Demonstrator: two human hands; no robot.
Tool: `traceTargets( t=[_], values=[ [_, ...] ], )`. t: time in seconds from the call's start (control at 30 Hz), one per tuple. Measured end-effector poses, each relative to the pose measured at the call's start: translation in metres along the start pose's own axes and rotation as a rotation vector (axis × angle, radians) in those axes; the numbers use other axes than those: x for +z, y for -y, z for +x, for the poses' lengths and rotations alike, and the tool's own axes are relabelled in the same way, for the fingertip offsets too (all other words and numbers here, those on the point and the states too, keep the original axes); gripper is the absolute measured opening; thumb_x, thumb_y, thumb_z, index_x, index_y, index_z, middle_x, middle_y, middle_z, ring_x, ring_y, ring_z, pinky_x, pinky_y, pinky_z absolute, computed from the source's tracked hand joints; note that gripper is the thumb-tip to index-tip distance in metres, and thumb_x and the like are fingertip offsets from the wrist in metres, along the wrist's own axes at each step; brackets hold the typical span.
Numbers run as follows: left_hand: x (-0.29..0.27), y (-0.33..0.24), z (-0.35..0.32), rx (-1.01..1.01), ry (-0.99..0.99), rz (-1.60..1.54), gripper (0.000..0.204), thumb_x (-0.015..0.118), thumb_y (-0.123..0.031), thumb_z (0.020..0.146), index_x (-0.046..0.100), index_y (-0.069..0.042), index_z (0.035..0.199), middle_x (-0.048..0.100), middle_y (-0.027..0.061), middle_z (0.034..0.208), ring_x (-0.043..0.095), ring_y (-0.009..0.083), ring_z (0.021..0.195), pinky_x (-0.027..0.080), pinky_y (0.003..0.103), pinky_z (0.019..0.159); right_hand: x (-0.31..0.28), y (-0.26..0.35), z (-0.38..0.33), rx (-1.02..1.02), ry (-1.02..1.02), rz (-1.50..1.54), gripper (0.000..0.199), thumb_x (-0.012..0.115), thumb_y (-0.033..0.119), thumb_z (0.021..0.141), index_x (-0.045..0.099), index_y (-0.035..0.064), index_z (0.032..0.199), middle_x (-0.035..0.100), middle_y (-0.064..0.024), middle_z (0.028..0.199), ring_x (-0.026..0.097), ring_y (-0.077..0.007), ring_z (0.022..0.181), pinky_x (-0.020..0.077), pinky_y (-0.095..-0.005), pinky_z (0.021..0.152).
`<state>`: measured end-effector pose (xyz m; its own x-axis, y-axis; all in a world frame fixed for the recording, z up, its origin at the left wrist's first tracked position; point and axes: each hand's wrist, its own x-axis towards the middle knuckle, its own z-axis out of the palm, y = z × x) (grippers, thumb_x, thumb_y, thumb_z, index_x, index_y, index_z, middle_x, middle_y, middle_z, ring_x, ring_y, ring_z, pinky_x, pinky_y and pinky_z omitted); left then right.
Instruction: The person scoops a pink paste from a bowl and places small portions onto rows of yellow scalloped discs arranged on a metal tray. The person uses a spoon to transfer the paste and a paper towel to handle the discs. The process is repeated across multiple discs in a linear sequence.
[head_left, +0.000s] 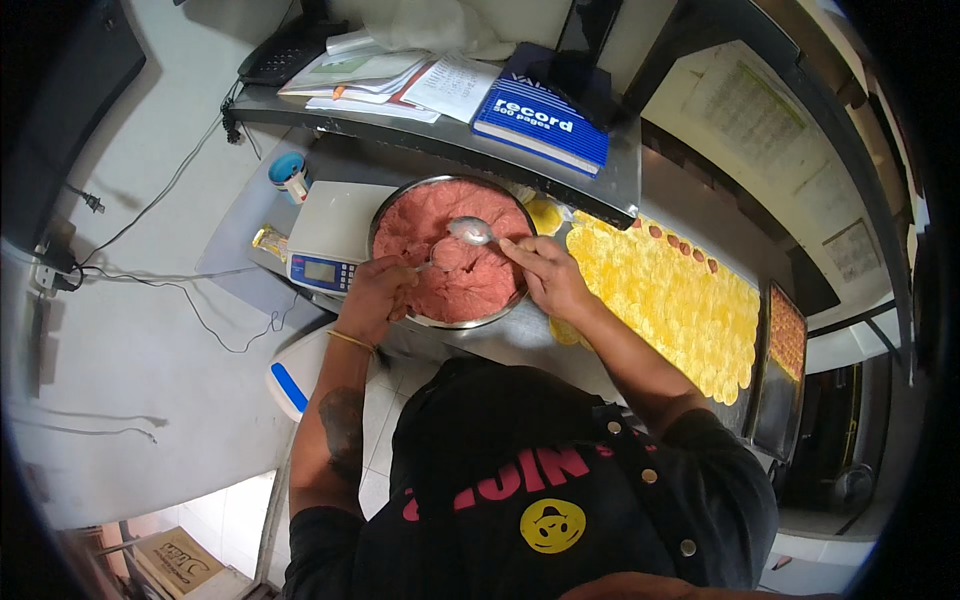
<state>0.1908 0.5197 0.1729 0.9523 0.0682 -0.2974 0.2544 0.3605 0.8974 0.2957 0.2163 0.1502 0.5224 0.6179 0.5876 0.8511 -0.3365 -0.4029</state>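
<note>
A large round metal bowl (pixel 533 222) is full of pink ground meat (pixel 475 290). Over it, my left hand (pixel 380 293) grips a spoon by its handle; the spoon's head (pixel 428 265) is against a lump of the meat and mostly covered. My right hand (pixel 550 272) pinches a metal spoon (pixel 470 231), its shiny bowl just above the meat, close to that lump. To the right, many thin yellow dough rounds (pixel 665 305) overlap on the counter. Small portions of meat (pixel 685 246) lie in a row on the rounds along the far edge.
A digital scale (pixel 335 225) stands left of the bowl, near a blue cup (pixel 290 175). Beyond, a shelf (pixel 430 140) carries papers, a blue record book (pixel 545 110) and a telephone (pixel 285 55). At far right sits a tray (pixel 780 375) partly filled with reddish pieces.
</note>
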Motion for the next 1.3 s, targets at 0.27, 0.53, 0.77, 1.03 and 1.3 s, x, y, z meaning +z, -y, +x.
traceTargets(
  t=[0.27,0.53,0.77,1.03,1.3],
  values=[
    [0.009,-0.004,0.001,0.040,-0.043,0.040,0.013,0.069,-0.011,0.093,0.068,-0.004,0.083,0.061,0.0003,0.071,0.048,0.0074,0.051,0.032,0.025,0.044,-0.005,-0.024,-0.005,-0.073,0.018,-0.169,0.058,0.066,-0.005,0.087,0.069,0.0161,0.140,0.068,-0.0139,0.111,0.069,-0.0359,0.098,0.0588,-0.0444,0.086],
    [0.022,0.001,0.035,0.620,-0.106,1.013,0.022,0.060,-0.017,0.089,0.067,0.003,0.085,0.065,0.0284,0.080,0.067,0.0466,0.074,0.054,0.055,0.073,0.023,0.041,0.013,0.264,0.048,0.062,0.044,0.062,-0.003,0.091,0.072,0.0053,0.133,0.068,-0.0230,0.099,0.068,-0.0418,0.088,0.0566,-0.0442,0.081],
    [0.006,-0.004,0.043,0.665,-0.168,1.049,0.020,0.057,-0.016,0.089,0.068,0.000,0.085,0.068,0.0280,0.087,0.068,0.0495,0.084,0.055,0.056,0.076,0.001,0.076,-0.005,0.400,-0.029,-0.015,0.041,0.064,-0.004,0.091,0.074,0.0049,0.129,0.069,-0.0228,0.094,0.069,-0.0399,0.084,0.0564,-0.0439,0.077],
    [0.003,-0.027,0.022,0.672,0.006,1.043,0.024,0.057,-0.018,0.093,0.064,0.003,0.084,0.067,0.0288,0.086,0.068,0.0492,0.083,0.052,0.055,0.075,0.007,0.110,0.012,0.384,-0.024,-0.107,0.039,0.063,-0.005,0.091,0.075,0.0032,0.128,0.070,-0.0222,0.092,0.070,-0.0408,0.083,0.0572,-0.0442,0.075],
    [0.007,-0.037,0.008,0.719,0.091,1.217,0.020,0.058,-0.017,0.094,0.068,0.000,0.092,0.069,0.0283,0.087,0.070,0.0485,0.084,0.055,0.056,0.076,0.004,0.128,0.018,0.451,0.130,-0.228,0.042,0.062,0.004,0.089,0.075,0.0095,0.129,0.071,-0.0254,0.100,0.070,-0.0446,0.088,0.0571,-0.0510,0.080]
  ],
)
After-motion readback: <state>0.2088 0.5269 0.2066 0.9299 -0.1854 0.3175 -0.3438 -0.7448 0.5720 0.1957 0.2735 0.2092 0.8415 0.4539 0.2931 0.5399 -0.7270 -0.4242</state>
